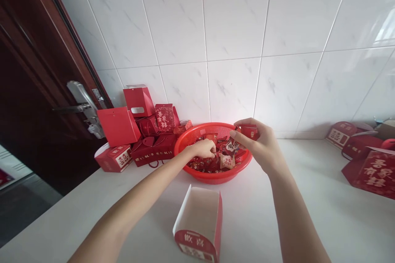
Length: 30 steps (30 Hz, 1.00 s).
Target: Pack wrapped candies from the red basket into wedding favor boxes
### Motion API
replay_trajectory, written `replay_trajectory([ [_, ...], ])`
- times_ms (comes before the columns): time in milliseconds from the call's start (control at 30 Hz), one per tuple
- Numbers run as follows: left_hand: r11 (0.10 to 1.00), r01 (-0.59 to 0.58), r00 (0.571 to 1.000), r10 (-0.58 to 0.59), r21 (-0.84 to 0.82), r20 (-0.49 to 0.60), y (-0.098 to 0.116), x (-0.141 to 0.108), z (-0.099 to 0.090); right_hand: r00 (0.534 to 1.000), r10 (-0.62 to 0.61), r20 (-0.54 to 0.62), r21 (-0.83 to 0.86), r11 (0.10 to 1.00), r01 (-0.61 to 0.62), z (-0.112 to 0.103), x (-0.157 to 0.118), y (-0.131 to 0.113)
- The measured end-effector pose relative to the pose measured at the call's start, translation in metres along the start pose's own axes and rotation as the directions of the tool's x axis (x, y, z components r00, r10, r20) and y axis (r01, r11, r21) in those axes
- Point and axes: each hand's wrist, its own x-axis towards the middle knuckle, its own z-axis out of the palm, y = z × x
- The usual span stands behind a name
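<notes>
A red plastic basket [212, 177] full of wrapped candies [227, 161] stands near the wall. My left hand [203, 148] reaches into it, fingers curled down among the wrappers; whether something is pinched there is hidden. Over the basket's right rim, my right hand [257, 141] is closed around wrapped candies, among them a small red packet [249, 131] and a dark-and-red wrapper near the fingertips. In front of the basket, an open red box [197, 240] with white inner walls faces up, and no candy shows inside it.
Several red gift boxes [119, 127] are stacked to the left against the tiled wall [234, 86]. More red boxes [375, 170] stand at the right of the white counter [256, 222]. A dark wooden door [37, 90] with a metal handle [83, 107] is on the far left.
</notes>
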Motion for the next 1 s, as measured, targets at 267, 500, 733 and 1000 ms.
replay_trajectory([
  [267, 0.870, -0.069, 0.972, -0.052, -0.488, -0.231, -0.004, -0.050, -0.019, 1.000, -0.006, 0.009, -0.013, 1.000, 0.006, 0.002, -0.001, 0.000],
  [500, 0.735, -0.238, 0.917, -0.045, -0.635, -0.396, 0.027, -0.084, -0.011, 0.999, 0.010, 0.038, -0.057, 0.998, -0.008, 0.007, -0.001, 0.006],
  [733, 0.486, -0.315, 0.897, -0.128, -0.815, -0.423, 0.049, -0.096, -0.004, 0.996, 0.020, 0.085, -0.088, 0.996, -0.012, 0.013, 0.000, 0.013],
  [1000, 0.102, -0.314, 0.892, -0.309, -0.944, -0.330, 0.056, -0.098, 0.006, 0.915, 0.171, 0.366, -0.110, 0.984, -0.140, 0.020, -0.005, 0.007],
])
